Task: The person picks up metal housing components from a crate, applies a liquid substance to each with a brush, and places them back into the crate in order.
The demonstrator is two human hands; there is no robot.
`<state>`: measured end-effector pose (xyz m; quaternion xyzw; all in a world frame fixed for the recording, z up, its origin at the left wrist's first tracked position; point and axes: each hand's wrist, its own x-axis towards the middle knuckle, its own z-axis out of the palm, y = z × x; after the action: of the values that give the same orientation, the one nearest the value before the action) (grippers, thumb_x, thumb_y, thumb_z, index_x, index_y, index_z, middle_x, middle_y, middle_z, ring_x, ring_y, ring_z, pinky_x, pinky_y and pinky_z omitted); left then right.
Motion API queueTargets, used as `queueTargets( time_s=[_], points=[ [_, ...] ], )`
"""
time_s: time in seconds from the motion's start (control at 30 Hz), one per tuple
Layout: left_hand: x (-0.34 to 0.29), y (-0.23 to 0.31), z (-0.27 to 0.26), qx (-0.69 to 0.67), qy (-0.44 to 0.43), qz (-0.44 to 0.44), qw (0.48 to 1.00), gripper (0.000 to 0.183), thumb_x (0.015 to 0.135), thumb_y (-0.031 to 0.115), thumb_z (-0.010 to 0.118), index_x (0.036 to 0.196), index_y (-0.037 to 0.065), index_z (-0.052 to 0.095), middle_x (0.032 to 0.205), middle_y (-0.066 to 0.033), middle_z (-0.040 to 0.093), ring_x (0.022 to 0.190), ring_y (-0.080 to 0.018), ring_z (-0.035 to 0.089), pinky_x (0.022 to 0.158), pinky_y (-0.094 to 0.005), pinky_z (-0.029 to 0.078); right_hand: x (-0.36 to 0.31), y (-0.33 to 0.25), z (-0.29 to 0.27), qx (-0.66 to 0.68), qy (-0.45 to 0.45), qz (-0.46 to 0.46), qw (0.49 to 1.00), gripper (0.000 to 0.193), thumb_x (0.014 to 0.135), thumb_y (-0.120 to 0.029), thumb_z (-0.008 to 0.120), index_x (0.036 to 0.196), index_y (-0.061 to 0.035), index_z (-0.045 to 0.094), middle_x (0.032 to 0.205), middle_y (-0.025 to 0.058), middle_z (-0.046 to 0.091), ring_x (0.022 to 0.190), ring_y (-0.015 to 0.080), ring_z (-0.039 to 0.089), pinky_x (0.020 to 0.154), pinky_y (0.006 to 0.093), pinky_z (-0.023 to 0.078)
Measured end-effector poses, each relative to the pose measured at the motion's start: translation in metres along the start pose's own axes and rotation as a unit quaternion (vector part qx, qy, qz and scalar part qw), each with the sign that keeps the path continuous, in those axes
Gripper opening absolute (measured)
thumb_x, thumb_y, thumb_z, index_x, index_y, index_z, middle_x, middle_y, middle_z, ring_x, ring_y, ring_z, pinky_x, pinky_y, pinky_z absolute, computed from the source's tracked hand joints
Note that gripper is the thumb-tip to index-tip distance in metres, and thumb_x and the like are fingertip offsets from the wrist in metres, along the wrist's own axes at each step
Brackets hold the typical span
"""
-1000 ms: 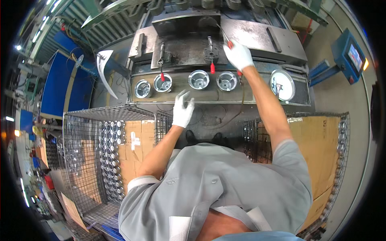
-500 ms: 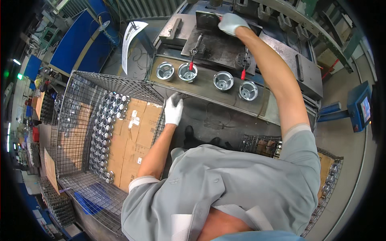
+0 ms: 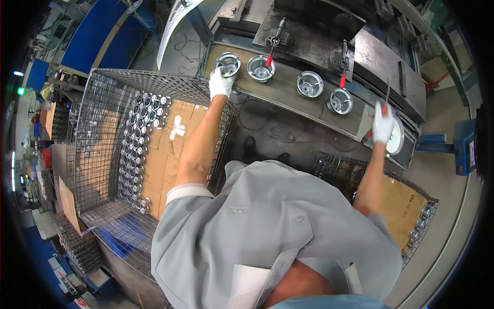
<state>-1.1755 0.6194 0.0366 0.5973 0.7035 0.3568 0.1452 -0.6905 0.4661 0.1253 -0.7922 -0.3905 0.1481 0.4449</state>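
Four silvery metal cups stand in a row along the bench ledge. At its left end, my gloved left hand has its fingers on the near side of the leftmost metal cup, gripping its wall. Beside it are a second cup, a third cup and a fourth cup. My gloved right hand, smeared by motion, is closed on a red-handled tool with a thin shaft; its exact kind is unclear. A round white dish sits right beside that hand.
Two red-handled toggle clamps stand on the dark steel fixture behind the cups. At left, a wire-mesh cage holds rows of metal parts on cardboard. Another wire basket is at right, below a blue-framed screen.
My right hand has come back from the fixture's dark plate to the ledge's right end and now holds the red-handled tool. My left hand has moved up onto the leftmost cup. The view has shifted.
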Motion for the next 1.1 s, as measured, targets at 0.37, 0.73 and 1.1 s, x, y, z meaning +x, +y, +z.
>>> queueTargets(
  time_s=[0.37,0.73,1.1],
  points=[
    [0.02,0.048,-0.064,-0.754,-0.191,-0.173,0.604,0.059,0.086,0.046,0.057,0.13,0.01,0.041,0.122,-0.0131,0.053,0.103,-0.0309,0.054,0.088,-0.0534,0.045,-0.12,0.126,0.033,0.045,0.168,0.176,0.969,0.059,0.088,-0.03,0.064,0.132,0.0044,0.043,0.124,0.0145,0.055,0.112,0.0207,0.053,0.097,0.0308,0.038],
    [0.114,0.099,-0.028,-0.78,-0.267,-0.286,0.489,0.066,0.078,0.073,0.049,0.115,0.019,0.054,0.106,-0.009,0.059,0.091,-0.0287,0.054,0.082,-0.0503,0.047,-0.188,0.101,0.015,-0.24,-0.146,0.334,0.9,0.073,0.078,-0.05,0.067,0.117,0.0108,0.055,0.114,0.0261,0.061,0.113,0.0344,0.057,0.096,0.0373,0.042],
    [0.175,0.185,0.055,-0.661,-0.429,-0.264,0.556,0.058,0.09,0.063,0.039,0.119,0.015,0.051,0.102,-0.0094,0.06,0.091,-0.026,0.057,0.083,-0.0508,0.045,-0.113,-0.191,0.181,0.045,-0.2,0.012,0.979,0.07,0.084,-0.038,0.064,0.138,-0.0021,0.038,0.127,0.0213,0.054,0.113,0.0314,0.056,0.096,0.0346,0.042]
  ],
)
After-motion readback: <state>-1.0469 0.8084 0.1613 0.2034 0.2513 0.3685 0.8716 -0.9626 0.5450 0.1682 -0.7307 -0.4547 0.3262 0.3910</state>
